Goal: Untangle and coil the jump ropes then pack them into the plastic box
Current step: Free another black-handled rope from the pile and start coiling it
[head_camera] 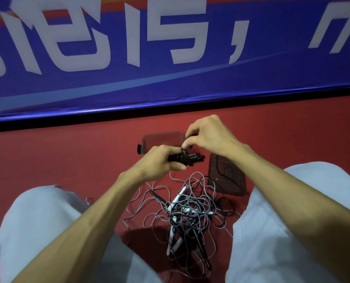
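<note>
Clearly the coiling step is in hand: the left hand (pixel 159 162) has its grip closed round the paired handles of a black jump rope (pixel 192 158), while the right hand (pixel 206 135) pinches a small loop of its thin black cord (pixel 183 144) just above, at centre frame. Next, I judge, that loop needs wrapping snugly, and then the bundle goes into the clear rectangular plastic box (pixel 161 137) just behind the hands. Its translucent lid (pixel 227 178) lies to the right. A tangled heap of grey and black cords (pixel 186 213) with white and black handles waits at lower centre. All sits on a red floor (pixel 68 156), with a blue lettered banner (pixel 170 82) across the top.
</note>
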Demonstrator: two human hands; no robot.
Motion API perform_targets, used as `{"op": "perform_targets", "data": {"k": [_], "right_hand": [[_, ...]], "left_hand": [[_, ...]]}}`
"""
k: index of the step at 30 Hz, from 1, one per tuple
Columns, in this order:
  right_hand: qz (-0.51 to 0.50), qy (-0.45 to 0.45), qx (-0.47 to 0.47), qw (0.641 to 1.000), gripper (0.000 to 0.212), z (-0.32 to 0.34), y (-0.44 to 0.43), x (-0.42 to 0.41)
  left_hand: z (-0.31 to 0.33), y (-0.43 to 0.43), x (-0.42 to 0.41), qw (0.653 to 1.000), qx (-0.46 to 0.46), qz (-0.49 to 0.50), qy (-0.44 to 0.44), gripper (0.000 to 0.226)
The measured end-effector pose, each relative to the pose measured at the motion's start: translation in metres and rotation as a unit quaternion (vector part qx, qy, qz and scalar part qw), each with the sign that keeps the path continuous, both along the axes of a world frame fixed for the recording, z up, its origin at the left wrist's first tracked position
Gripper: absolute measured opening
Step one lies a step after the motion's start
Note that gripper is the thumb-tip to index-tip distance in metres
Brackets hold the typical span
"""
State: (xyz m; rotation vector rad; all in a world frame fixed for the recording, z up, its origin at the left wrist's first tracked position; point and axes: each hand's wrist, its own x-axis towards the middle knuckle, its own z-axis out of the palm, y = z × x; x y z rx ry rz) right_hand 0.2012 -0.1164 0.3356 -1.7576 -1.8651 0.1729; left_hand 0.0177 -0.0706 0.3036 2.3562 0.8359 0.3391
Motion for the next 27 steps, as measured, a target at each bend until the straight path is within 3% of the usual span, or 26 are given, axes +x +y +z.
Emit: {"op": "perform_targets", "data": {"k": [6,9,10,14,18,21,27], "right_hand": [[-0.057,0.124,0.017,0.991,0.012,0.001,0.007,0.008],[-0.037,0.142,-0.016,0.989,0.006,-0.003,0.008,0.008],[-0.032,0.142,-0.033,0.989,0.003,-0.005,0.010,0.009],[0.017,0.109,-0.068,0.992,0.028,-0.006,0.012,0.014],[0.039,0.047,-0.094,0.994,0.023,-0.004,0.008,0.011],[0.033,0.010,-0.123,0.992,0.021,-0.004,0.004,0.006],[0.018,-0.003,-0.104,0.994,0.029,0.009,-0.004,-0.004]], "left_hand": [[0.012,-0.006,-0.001,0.989,-0.086,0.041,-0.116,0.040],[0.008,-0.009,0.000,0.984,-0.096,0.070,-0.136,0.027],[0.007,-0.010,0.000,0.981,-0.104,0.078,-0.143,0.024],[0.016,-0.011,0.000,0.949,-0.169,0.120,-0.239,0.013],[0.019,-0.008,-0.001,0.919,-0.214,0.160,-0.290,0.024],[0.019,-0.008,0.001,0.901,-0.248,0.174,-0.311,0.044],[0.019,-0.006,0.003,0.889,-0.246,0.187,-0.338,0.025]]}}
